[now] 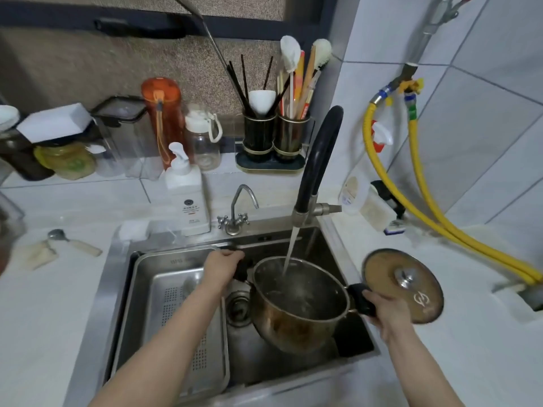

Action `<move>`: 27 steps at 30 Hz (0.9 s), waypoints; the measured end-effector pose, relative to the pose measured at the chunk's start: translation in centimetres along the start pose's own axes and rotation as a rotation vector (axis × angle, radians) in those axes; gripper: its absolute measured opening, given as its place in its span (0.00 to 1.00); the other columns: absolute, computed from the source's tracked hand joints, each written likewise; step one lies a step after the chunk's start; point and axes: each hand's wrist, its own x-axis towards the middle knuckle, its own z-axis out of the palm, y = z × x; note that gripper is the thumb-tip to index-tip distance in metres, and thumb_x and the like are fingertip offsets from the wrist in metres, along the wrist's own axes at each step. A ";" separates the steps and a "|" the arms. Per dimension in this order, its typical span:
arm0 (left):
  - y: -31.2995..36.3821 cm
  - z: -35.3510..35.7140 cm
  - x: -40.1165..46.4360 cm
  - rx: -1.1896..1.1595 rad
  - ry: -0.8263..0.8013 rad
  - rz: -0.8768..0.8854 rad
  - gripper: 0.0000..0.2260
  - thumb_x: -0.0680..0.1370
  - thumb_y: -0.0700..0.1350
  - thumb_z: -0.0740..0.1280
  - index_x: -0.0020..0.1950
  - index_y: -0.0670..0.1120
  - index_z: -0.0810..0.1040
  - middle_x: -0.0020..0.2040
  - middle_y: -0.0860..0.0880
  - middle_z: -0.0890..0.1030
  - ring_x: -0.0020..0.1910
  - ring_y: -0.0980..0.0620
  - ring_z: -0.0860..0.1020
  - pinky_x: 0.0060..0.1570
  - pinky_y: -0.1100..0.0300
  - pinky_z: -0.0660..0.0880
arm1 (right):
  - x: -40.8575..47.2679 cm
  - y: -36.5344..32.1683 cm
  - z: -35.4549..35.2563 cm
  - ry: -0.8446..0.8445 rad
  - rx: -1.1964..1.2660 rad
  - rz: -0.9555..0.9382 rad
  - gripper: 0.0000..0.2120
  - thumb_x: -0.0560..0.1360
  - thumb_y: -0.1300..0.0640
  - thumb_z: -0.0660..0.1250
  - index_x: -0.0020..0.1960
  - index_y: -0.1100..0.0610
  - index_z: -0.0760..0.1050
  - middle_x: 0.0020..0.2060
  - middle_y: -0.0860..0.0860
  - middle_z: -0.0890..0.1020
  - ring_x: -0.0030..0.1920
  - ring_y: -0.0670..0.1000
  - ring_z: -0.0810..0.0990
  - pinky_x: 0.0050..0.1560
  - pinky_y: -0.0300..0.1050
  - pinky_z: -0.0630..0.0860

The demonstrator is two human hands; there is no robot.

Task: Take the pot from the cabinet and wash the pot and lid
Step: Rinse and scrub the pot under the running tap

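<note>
The person holds a steel pot (296,301) over the right part of the sink (346,259), tilted a little toward the camera, with both hands closed on its two black side handles. The left hand (221,267) wraps the far-left handle, fingers curled over it near the sink's back rim; the right hand (388,309) grips the near-right handle, thumb on top. A thin stream of water (291,248) falls from the black-hosed faucet (317,160) into the pot, striking the inner wall near its far side, and the inside looks wet. The pot's outer wall shows brownish staining. The lid (404,284) lies on the white counter (440,362) just right of the sink, knob up, its left edge close behind the right hand. In the left part of the sink sits a perforated steel drain tray (176,304), partly crossed by the left forearm, and the drain strainer (238,306) shows between tray and pot. Behind the sink stand a small second tap (235,212) and a white pump bottle (188,195). A spoon (73,242) lies on the counter to the left.
</note>
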 end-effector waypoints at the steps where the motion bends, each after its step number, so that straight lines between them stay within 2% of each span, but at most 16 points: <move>1: 0.2 -0.3 0.0 0.007 0.032 0.005 0.10 0.70 0.46 0.72 0.30 0.45 0.78 0.30 0.44 0.79 0.31 0.47 0.77 0.33 0.59 0.71 | 0.5 1.0 0.2 -0.017 -0.010 0.048 0.13 0.74 0.70 0.64 0.57 0.75 0.72 0.34 0.60 0.77 0.25 0.54 0.79 0.18 0.37 0.74; 4: 2.2 -1.5 -1.1 0.089 0.081 0.096 0.11 0.69 0.46 0.72 0.28 0.46 0.78 0.27 0.47 0.78 0.28 0.51 0.78 0.30 0.61 0.72 | 1.4 3.2 1.5 -0.105 -0.027 0.153 0.14 0.76 0.68 0.64 0.59 0.73 0.71 0.47 0.65 0.78 0.37 0.58 0.77 0.33 0.47 0.81; 6: 3.3 -2.6 -1.9 0.172 0.103 0.152 0.09 0.71 0.46 0.72 0.30 0.49 0.78 0.31 0.47 0.80 0.33 0.50 0.79 0.36 0.59 0.74 | 1.6 3.9 2.6 -0.158 -0.044 0.173 0.17 0.76 0.68 0.64 0.63 0.70 0.69 0.55 0.66 0.76 0.44 0.61 0.76 0.45 0.56 0.80; 8: 3.9 -3.8 -2.6 0.209 0.072 0.179 0.03 0.71 0.47 0.72 0.40 0.50 0.81 0.41 0.45 0.84 0.41 0.48 0.82 0.45 0.54 0.79 | 1.8 4.3 3.7 -0.207 -0.064 0.167 0.21 0.76 0.68 0.64 0.68 0.67 0.65 0.59 0.66 0.75 0.49 0.62 0.75 0.54 0.62 0.76; 10: 4.1 -5.4 -3.2 0.281 0.002 0.187 0.15 0.72 0.47 0.73 0.57 0.47 0.79 0.49 0.43 0.83 0.44 0.47 0.82 0.46 0.51 0.80 | 1.8 4.1 4.8 -0.275 -0.109 0.139 0.23 0.75 0.68 0.65 0.69 0.64 0.64 0.62 0.65 0.73 0.52 0.63 0.76 0.53 0.63 0.77; 11: 4.0 -6.3 -3.2 0.319 -0.044 0.177 0.21 0.72 0.46 0.73 0.63 0.44 0.76 0.52 0.42 0.82 0.44 0.47 0.81 0.43 0.52 0.80 | 1.9 3.9 5.4 -0.309 -0.135 0.115 0.23 0.75 0.68 0.65 0.69 0.63 0.64 0.63 0.65 0.73 0.53 0.63 0.77 0.52 0.63 0.77; 12: 4.2 -7.1 -3.8 0.340 -0.097 0.163 0.23 0.72 0.43 0.73 0.65 0.43 0.74 0.53 0.41 0.81 0.44 0.46 0.81 0.40 0.52 0.80 | 2.1 3.7 5.9 -0.334 -0.158 0.085 0.24 0.75 0.68 0.65 0.68 0.62 0.64 0.64 0.65 0.73 0.54 0.64 0.77 0.52 0.63 0.78; 15: 3.4 -9.0 -4.5 0.375 -0.194 0.111 0.16 0.71 0.35 0.72 0.58 0.39 0.75 0.47 0.44 0.79 0.39 0.47 0.81 0.34 0.54 0.82 | 2.6 2.6 7.5 -0.401 -0.173 -0.007 0.28 0.74 0.71 0.65 0.71 0.59 0.62 0.66 0.61 0.71 0.58 0.62 0.76 0.53 0.58 0.79; 17: 2.2 -9.6 -5.0 0.366 -0.137 0.090 0.12 0.71 0.33 0.72 0.50 0.41 0.73 0.46 0.45 0.76 0.38 0.47 0.80 0.31 0.55 0.82 | 2.7 1.8 8.4 -0.452 -0.141 -0.044 0.29 0.74 0.72 0.63 0.73 0.57 0.61 0.64 0.57 0.72 0.56 0.58 0.76 0.42 0.47 0.82; 18: 1.6 -9.7 -5.5 0.351 -0.105 0.090 0.12 0.71 0.32 0.71 0.46 0.43 0.71 0.45 0.46 0.74 0.37 0.48 0.79 0.31 0.53 0.82 | 2.7 1.4 8.8 -0.464 -0.119 -0.059 0.29 0.75 0.72 0.63 0.73 0.57 0.62 0.62 0.55 0.73 0.55 0.57 0.76 0.39 0.45 0.82; 21: -0.4 -9.7 -5.6 0.277 -0.051 0.131 0.16 0.70 0.31 0.72 0.43 0.46 0.67 0.43 0.46 0.73 0.39 0.46 0.77 0.38 0.41 0.81 | 3.3 0.3 9.5 -0.438 -0.049 -0.092 0.23 0.78 0.64 0.62 0.72 0.57 0.64 0.64 0.53 0.72 0.59 0.56 0.74 0.54 0.57 0.78; 23: -1.2 -9.4 -5.6 0.230 -0.025 0.162 0.15 0.70 0.30 0.72 0.44 0.44 0.68 0.43 0.46 0.74 0.41 0.44 0.77 0.42 0.36 0.79 | 3.7 -0.1 9.3 -0.421 -0.020 -0.103 0.18 0.79 0.57 0.61 0.69 0.55 0.68 0.65 0.56 0.73 0.62 0.57 0.74 0.57 0.60 0.76; 25: -1.7 -8.8 -5.6 0.199 0.002 0.197 0.14 0.69 0.31 0.72 0.46 0.40 0.69 0.43 0.45 0.75 0.41 0.44 0.77 0.41 0.41 0.81 | 4.0 -0.2 8.9 -0.388 0.017 -0.091 0.17 0.79 0.54 0.60 0.67 0.56 0.70 0.65 0.57 0.74 0.63 0.59 0.74 0.55 0.60 0.77; 27: -2.0 -8.2 -5.7 0.171 0.016 0.216 0.14 0.70 0.31 0.72 0.50 0.35 0.69 0.44 0.45 0.76 0.39 0.47 0.78 0.34 0.53 0.81 | 4.2 0.0 8.3 -0.372 0.056 -0.068 0.17 0.79 0.54 0.61 0.67 0.56 0.71 0.65 0.56 0.75 0.64 0.59 0.74 0.57 0.61 0.76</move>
